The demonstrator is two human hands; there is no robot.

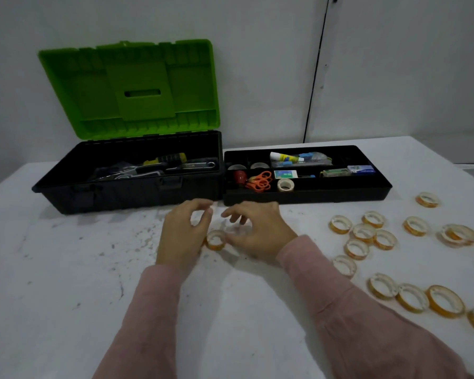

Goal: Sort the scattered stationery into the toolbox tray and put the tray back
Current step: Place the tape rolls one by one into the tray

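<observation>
One toolbox point(134, 199), one tray point(312, 197), two hands point(181, 236) point(260, 235), over a dozen tape rolls point(364, 232).

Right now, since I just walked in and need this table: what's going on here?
A person's left hand and right hand are curled over an orange-edged tape roll on the table; blur hides whether either grips it. The green-lidded toolbox stands open, its tray out beside it, holding scissors and a glue tube. Many more tape rolls lie scattered on the right.

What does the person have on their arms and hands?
Long, soft-looking pink sleeves, a bit wrinkled, cover both arms down to the wrists: the left sleeve and the right sleeve match. The left hand and right hand are bare, with no gloves, and I can see no rings or watch.
</observation>
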